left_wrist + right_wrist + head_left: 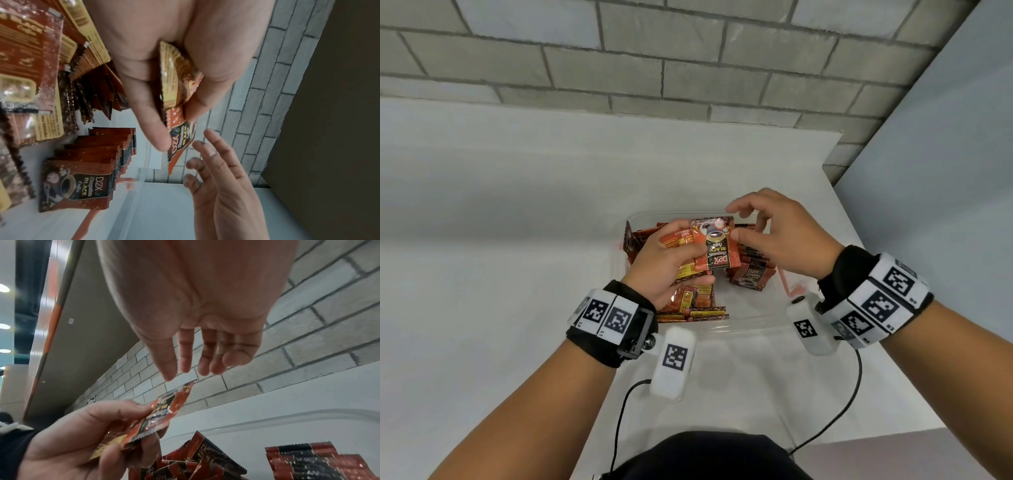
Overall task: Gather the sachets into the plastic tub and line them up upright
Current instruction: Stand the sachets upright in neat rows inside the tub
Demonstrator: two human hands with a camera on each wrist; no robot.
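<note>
A clear plastic tub (722, 329) stands on the white table. My left hand (664, 265) is above it and grips a small bunch of red and gold coffee sachets (717, 246), thumb on the front one. In the left wrist view the sachets (176, 81) sit between the thumb and fingers of my left hand (144, 65). My right hand (777, 233) hovers just right of the bunch, fingers relaxed and spread, holding nothing. In the right wrist view the fingertips of that hand (195, 331) stay a little short of the sachet (162, 413). A row of sachets (751, 272) stands upright in the tub's right half.
Loose sachets (695, 310) lie flat and jumbled in the tub's left and front part. A pink tab (786, 284) sticks out at the tub's right side. A grey brick wall (688, 68) lies behind the table, and a panel (945, 171) closes off the right.
</note>
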